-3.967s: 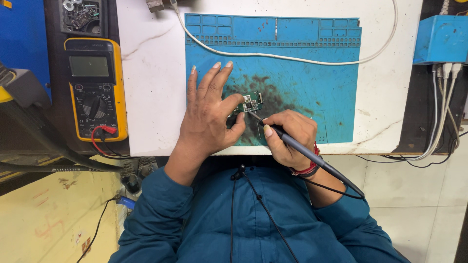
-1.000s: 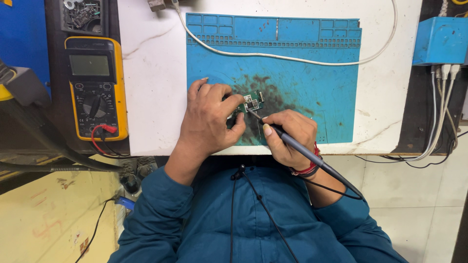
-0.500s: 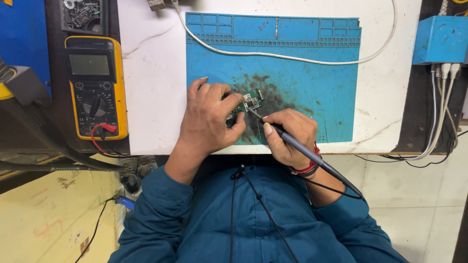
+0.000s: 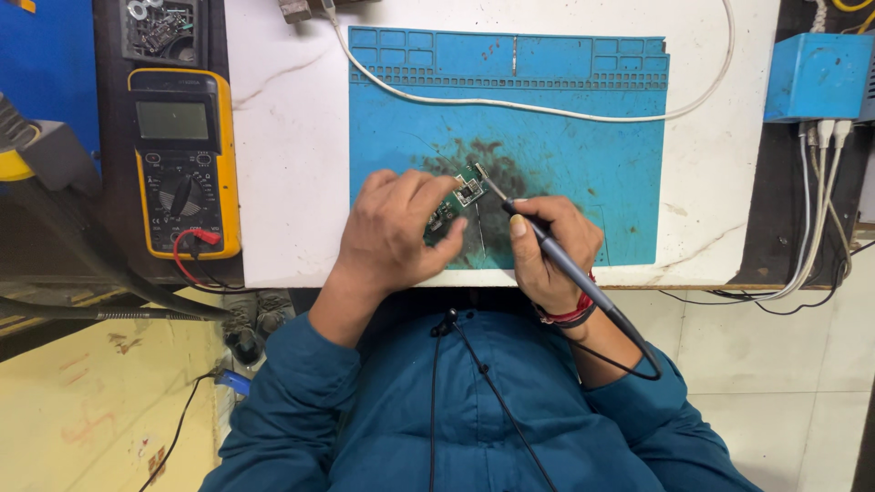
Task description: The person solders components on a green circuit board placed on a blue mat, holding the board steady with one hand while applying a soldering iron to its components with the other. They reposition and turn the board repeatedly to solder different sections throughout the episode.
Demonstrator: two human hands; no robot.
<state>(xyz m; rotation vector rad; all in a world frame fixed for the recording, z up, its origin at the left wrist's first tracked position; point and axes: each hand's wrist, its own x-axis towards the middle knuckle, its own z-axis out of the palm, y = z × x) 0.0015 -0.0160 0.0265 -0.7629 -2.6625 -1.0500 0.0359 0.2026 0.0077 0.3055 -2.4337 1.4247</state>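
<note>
At the left of my frame I see a yellow-cased multimeter (image 4: pixel 182 164); its grey rectangular screen (image 4: pixel 172 120) sits near the top, blank.

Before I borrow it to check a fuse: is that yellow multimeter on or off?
It looks off: the yellow multimeter shows a blank grey display with no digits. The dial's setting is too small to read.

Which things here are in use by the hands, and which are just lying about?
In use: left hand holding small green circuit board; right hand holding soldering iron; blue mat.
Lying about: yellow multimeter, white cable, blue box.
</note>
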